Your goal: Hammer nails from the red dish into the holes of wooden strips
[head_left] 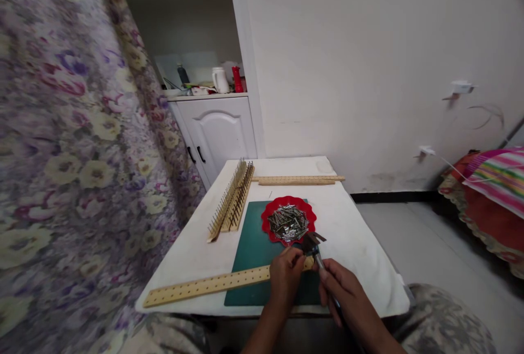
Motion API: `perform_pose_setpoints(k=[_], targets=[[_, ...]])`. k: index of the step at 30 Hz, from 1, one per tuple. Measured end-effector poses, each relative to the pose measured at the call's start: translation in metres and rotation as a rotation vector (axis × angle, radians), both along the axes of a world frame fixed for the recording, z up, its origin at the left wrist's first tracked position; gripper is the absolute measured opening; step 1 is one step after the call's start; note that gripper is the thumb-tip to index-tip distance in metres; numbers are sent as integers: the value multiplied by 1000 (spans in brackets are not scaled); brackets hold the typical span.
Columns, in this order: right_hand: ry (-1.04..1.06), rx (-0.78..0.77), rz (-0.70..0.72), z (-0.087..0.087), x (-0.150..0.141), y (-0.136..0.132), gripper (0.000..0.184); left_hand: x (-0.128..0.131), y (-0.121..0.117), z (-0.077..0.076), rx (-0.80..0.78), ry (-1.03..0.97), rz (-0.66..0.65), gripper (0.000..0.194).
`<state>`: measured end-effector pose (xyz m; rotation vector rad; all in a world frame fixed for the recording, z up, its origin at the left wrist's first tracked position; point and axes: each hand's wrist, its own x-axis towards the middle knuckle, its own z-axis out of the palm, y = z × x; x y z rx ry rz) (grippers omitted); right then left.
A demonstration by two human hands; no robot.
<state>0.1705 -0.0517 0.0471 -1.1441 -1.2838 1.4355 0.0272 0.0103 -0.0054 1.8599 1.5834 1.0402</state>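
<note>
The holed strip (229,280) is pale, smooth-looking wood, long, flat and narrow, with small dark round holes running along it in two rows. It lies across the front of the table, slightly aslant, its left part on a soft white cloth (368,261) and its right part over a flat, dull green mat (251,239). The bowl (267,232) is glossy red with a scalloped rim, and it is heaped with thin, shiny metal nails (289,222). The hammer (318,258) has a dark forked claw and a bright metal shaft.

The right hand (341,286) is wrapped around the hammer's handle, its head raised beside the strip's right end, near the bowl. The left hand (285,275) is at the strip near that same end, fingers curled in together; I cannot tell whether a nail is pinched between them.

There is one hammer, one bowl, one mat and one strip under the hands. Two nail-studded strips (238,204) lie side by side at the left, bristling with upright nails in rows. At least two more strips (297,180) lie together along the far side. One loose nail (270,194) rests on the cloth beyond the mat; those in the bowl are too many to count.
</note>
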Motion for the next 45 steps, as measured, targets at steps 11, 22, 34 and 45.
perform_pose_setpoints(k=[11, 22, 34, 45], targets=[[-34, -1, 26, -4, 0, -1, 29, 0, -1, 0, -5, -4, -13, 16], [57, -45, -76, -8, 19, -11, 36, -18, -11, 9, 76, 24, -83, 14], [120, -113, -116, -27, 31, -14, 42, -40, -17, 0, 61, 377, -58, 26], [119, -122, -151, -62, 30, -12, 51, -26, 30, 40, 128, 403, -25, 19]])
